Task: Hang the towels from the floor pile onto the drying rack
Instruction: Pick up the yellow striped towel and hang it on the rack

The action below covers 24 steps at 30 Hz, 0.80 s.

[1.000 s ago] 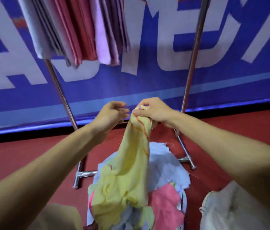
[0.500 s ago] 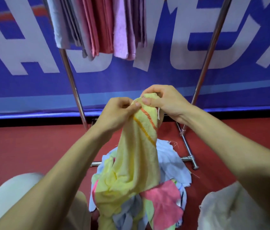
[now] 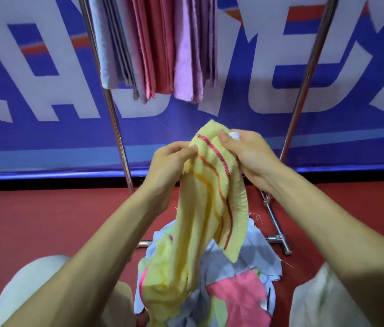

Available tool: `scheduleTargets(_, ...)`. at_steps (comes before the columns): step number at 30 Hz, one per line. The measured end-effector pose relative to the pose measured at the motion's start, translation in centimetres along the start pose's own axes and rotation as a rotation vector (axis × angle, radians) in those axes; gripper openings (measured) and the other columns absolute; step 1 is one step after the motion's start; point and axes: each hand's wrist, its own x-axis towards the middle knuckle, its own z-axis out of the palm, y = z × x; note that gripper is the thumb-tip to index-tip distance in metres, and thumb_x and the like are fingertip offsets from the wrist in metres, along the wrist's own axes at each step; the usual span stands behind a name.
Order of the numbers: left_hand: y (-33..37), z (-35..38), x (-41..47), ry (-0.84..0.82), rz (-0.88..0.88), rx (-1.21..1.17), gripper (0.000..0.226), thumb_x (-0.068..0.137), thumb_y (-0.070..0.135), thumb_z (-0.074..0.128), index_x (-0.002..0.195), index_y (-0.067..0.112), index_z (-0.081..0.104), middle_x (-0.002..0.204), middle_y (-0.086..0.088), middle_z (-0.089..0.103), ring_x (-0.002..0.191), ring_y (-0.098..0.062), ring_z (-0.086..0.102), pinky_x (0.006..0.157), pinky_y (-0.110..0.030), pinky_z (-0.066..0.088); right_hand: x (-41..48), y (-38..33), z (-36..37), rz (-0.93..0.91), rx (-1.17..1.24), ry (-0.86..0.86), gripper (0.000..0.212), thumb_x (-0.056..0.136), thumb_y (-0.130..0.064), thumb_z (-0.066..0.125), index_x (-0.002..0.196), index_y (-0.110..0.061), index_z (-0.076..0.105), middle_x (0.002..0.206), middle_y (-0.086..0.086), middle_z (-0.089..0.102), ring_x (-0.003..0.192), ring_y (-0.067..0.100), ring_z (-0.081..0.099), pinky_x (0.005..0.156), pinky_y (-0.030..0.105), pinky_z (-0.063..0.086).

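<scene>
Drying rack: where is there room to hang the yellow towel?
Nothing hangs between the hung towels and the right pole, so the yellow towel should fit there. Near the left pole it is crowded. The rail is out of view.

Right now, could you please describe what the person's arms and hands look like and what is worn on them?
Both arms are bare: no sleeves reach the left forearm or the right forearm. The left hand and the right hand carry no gloves, and no ring, watch or bracelet shows. What look like pale cream trousers show at the bottom corners.
</scene>
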Motion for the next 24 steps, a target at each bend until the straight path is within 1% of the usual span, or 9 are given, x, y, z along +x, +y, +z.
scheduleTargets(3, -0.2, 0.8, -0.5, -0.100, -0.005, -0.013, 0.013, 0.090, 0.018, 0.062, 0.096, 0.007, 0.067, 0.081, -0.006, 0.068, 0.072, -0.017, 0.063, 0.068, -0.028, 0.050, -0.5, -0.5, 0.4, -0.066, -0.127, -0.004, 0.049, 0.095, -0.031, 0.060, 0.090, 0.018, 0.054, 0.077, 0.014, 0.055, 0.071, 0.022, 0.051, 0.067, 0.033, 0.042)
scheduleTargets(5, -0.4, 1.2, -0.7, -0.109, 0.044, 0.020, 0.024, 0.089, 0.023, 0.065, 0.102, 0.003, 0.067, 0.089, -0.010, 0.069, 0.078, -0.018, 0.065, 0.072, -0.029, 0.051, -1.1, -0.6, 0.3, -0.054, -0.164, -0.023, 0.043, 0.095, -0.027, 0.061, 0.088, 0.016, 0.056, 0.076, 0.014, 0.055, 0.069, 0.020, 0.051, 0.063, 0.030, 0.042)
scheduleTargets(8, -0.4, 1.2, -1.0, -0.029, 0.107, 0.045, 0.019, 0.094, 0.024, 0.060, 0.091, 0.005, 0.066, 0.084, -0.009, 0.066, 0.074, -0.016, 0.061, 0.064, -0.025, 0.050, -1.6, -0.6, 0.1, -0.040, -0.214, -0.053, 0.037, 0.092, -0.029, 0.064, 0.083, 0.007, 0.059, 0.073, 0.011, 0.050, 0.066, 0.018, 0.045, 0.056, 0.028, 0.037)
scheduleTargets(12, -0.1, 1.3, -1.6, -0.033, 0.033, -0.051, 0.024, 0.097, 0.027, 0.055, 0.090, 0.006, 0.065, 0.082, -0.011, 0.063, 0.072, -0.020, 0.059, 0.066, -0.031, 0.050, -2.2, -0.4, -0.3, -0.061, -0.348, -0.102, 0.039, 0.088, -0.036, 0.068, 0.092, 0.002, 0.063, 0.075, 0.002, 0.056, 0.066, 0.010, 0.049, 0.060, 0.025, 0.039)
scheduleTargets(16, -0.1, 1.7, -2.1, -0.055, 0.028, -0.120, 0.020, 0.097, 0.020, 0.055, 0.089, 0.005, 0.067, 0.080, -0.011, 0.066, 0.073, -0.019, 0.062, 0.070, -0.031, 0.053, -2.6, 0.0, -0.8, -0.022, -0.449, -0.210, 0.039, 0.089, -0.038, 0.066, 0.067, -0.011, 0.048, 0.061, -0.004, 0.042, 0.054, 0.006, 0.036, 0.050, 0.021, 0.029)
scheduleTargets(18, -0.3, 1.2, -1.8, -0.037, 0.080, -0.015, 0.019, 0.096, 0.019, 0.056, 0.091, 0.006, 0.069, 0.082, -0.009, 0.067, 0.076, -0.017, 0.061, 0.073, -0.032, 0.051, -2.5, 0.3, -0.8, -0.022, -0.480, -0.214, 0.041, 0.088, -0.036, 0.068, 0.061, -0.017, 0.044, 0.056, -0.008, 0.041, 0.051, 0.003, 0.036, 0.048, 0.018, 0.028)
scheduleTargets(21, -1.0, 0.1, -1.1, -0.052, 0.221, 0.460, 0.029, 0.093, 0.033, 0.060, 0.087, 0.005, 0.066, 0.072, -0.001, 0.061, 0.066, -0.013, 0.054, 0.063, -0.030, 0.044, -2.2, 0.5, -0.7, -0.047, -0.482, -0.183, 0.037, 0.085, -0.035, 0.072, 0.064, -0.013, 0.050, 0.059, -0.005, 0.043, 0.055, 0.006, 0.038, 0.052, 0.024, 0.030)
scheduleTargets(22, -1.3, -0.2, -1.0, -0.049, 0.230, 0.541, 0.037, 0.093, 0.037, 0.060, 0.083, 0.002, 0.063, 0.068, 0.000, 0.056, 0.063, -0.014, 0.049, 0.062, -0.031, 0.040, -2.1, 0.5, -0.6, -0.052, -0.483, -0.182, 0.036, 0.084, -0.034, 0.073, 0.068, -0.009, 0.054, 0.061, -0.002, 0.044, 0.058, 0.008, 0.039, 0.054, 0.026, 0.031)
scheduleTargets(24, -1.5, -0.6, -1.1, -0.051, 0.218, 0.477, 0.050, 0.091, 0.045, 0.056, 0.082, -0.005, 0.058, 0.068, -0.004, 0.050, 0.065, -0.016, 0.045, 0.063, -0.034, 0.037, -2.0, 0.5, -0.5, -0.053, -0.461, -0.207, 0.037, 0.083, -0.032, 0.074, 0.074, 0.000, 0.057, 0.065, 0.003, 0.046, 0.062, 0.012, 0.042, 0.059, 0.028, 0.033)
